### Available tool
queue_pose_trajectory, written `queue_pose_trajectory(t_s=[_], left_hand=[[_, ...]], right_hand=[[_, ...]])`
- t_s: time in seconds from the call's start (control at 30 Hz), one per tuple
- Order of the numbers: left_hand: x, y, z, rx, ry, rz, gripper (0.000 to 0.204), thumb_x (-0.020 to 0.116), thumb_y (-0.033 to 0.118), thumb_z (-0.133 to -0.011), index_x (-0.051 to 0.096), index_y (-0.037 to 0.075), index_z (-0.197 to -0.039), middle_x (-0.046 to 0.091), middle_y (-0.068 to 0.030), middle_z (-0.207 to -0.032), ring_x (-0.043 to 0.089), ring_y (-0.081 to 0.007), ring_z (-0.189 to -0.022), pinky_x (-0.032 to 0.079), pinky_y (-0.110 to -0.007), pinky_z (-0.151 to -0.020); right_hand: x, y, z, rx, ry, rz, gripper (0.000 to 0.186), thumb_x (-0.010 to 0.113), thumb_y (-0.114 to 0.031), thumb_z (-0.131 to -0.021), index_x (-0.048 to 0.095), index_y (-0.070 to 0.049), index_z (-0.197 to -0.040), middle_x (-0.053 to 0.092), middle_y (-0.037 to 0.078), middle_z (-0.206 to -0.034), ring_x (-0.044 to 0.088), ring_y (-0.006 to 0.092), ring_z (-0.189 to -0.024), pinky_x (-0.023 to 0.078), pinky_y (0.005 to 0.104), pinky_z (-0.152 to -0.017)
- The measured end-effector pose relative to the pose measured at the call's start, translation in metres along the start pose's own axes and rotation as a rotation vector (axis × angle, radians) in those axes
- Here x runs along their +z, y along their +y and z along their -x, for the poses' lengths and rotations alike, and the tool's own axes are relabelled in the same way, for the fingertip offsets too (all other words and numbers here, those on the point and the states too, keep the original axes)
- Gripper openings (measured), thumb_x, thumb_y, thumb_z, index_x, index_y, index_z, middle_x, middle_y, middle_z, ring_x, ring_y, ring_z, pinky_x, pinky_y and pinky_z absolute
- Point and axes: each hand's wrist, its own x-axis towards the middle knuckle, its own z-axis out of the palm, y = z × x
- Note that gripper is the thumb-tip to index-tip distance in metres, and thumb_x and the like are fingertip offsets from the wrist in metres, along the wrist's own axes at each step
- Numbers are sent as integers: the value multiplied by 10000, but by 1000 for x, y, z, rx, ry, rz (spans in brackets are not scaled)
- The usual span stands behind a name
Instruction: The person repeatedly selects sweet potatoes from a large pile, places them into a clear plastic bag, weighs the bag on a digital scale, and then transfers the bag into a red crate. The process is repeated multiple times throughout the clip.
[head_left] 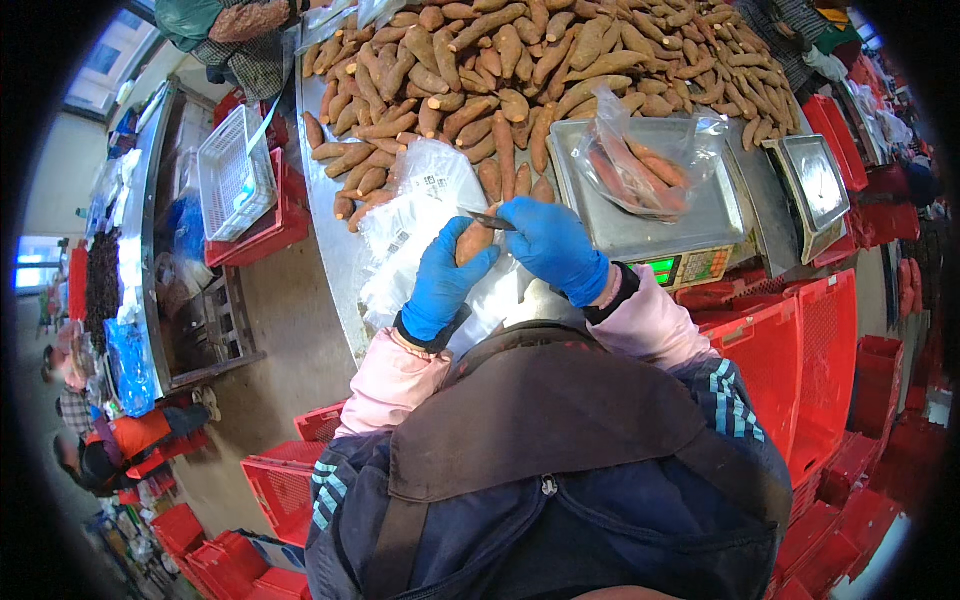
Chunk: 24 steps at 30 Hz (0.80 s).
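With twelve o'clock straight ahead of the worker, I saw the left hand (445, 280) curled closely around a sweet potato (474, 242), just above the near edge of the desk (325, 225). The right hand (555, 245), closed about a small knife (487, 219), held the blade at the root's upper end; I couldn't tell whether it touched. White plastic bags (432, 185) lay toward eleven o'clock of that root, and a big heap of sweet potatoes (560, 60) spread beyond at twelve to one. At two, a clear bag (640, 170) of roots sat upon a scale (575, 165).
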Motion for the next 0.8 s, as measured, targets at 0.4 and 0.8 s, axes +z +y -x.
queue_pose_trajectory(t_s=[0.4,0.8], left_hand=[[-6,24,1,730,53,-434,495,748,13,-612,651,176,-1070,347,-119,-1394,295,-304,-1306,252,-389,-1064],[-14,-2,19,-33,-137,379,506,546,80,-872,354,60,-1341,563,-51,-947,530,-115,-751,453,-243,-672]], right_hand=[[-3,-30,-9,886,-240,-1284,298,594,-290,-856,589,-45,-1026,605,39,-867,584,139,-711,458,240,-602],[4,-28,-12,-3,-69,-312,408,698,-115,-739,569,-56,-1121,619,115,-948,621,238,-846,488,313,-726]])
